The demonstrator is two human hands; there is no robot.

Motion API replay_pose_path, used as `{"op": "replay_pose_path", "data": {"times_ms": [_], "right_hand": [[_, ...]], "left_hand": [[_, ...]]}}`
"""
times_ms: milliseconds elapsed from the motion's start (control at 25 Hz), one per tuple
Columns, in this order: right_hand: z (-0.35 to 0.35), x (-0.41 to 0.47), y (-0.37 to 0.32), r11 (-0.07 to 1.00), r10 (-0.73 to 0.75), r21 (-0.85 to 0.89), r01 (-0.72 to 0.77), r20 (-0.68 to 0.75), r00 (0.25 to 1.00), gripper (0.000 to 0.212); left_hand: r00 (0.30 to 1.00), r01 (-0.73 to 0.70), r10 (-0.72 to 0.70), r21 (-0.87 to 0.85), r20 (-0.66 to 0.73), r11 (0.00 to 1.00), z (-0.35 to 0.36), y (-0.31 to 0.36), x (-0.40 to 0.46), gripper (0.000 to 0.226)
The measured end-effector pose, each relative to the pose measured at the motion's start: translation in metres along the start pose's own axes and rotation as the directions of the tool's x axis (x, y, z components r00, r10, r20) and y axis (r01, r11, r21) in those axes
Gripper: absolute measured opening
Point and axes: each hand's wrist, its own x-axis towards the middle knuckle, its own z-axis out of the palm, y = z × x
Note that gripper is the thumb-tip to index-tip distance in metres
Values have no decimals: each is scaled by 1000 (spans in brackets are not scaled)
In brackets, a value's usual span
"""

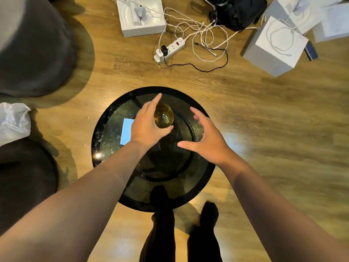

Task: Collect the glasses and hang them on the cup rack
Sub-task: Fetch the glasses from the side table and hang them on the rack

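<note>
An amber-tinted drinking glass (164,115) stands upright on a round black glass table (105,148), seen from above. My left hand (146,124) curls around the glass's left side, index finger stretched past its far rim and thumb against its near side. My right hand (206,138) hovers open to the right of the glass, fingers spread, touching nothing. No cup rack is in view.
A pale blue card (126,132) lies on the table left of the glass. On the wooden floor beyond are a power strip (170,50) with tangled cables, white boxes (141,16) (275,46) and a black bag (239,10). Dark seats (34,53) stand at left.
</note>
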Motion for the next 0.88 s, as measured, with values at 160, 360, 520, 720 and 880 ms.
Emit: {"op": "replay_pose_path", "data": {"times_ms": [160, 360, 520, 720, 880], "right_hand": [[1, -3, -9, 999, -38, 13, 39, -34, 999, 110], [-18, -19, -55, 981, -130, 128, 146, -124, 984, 110], [-57, -36, -105, 952, -205, 172, 253, -255, 945, 102], [-121, -82, -188, 919, -240, 211, 333, -370, 898, 100], [-180, -135, -235, 904, -250, 209, 372, -448, 858, 96]], "left_hand": [[994, -110, 112, -65, 14, 992, -27, 38, -11, 114], [952, -303, 306, -78, 27, 950, -85, 115, -21, 112], [915, -402, 402, -24, -1, 915, -135, 179, -22, 109], [857, -515, 515, -3, 23, 857, -205, 275, -28, 111], [814, -560, 576, -167, 70, 812, -251, 346, -44, 112]]}}
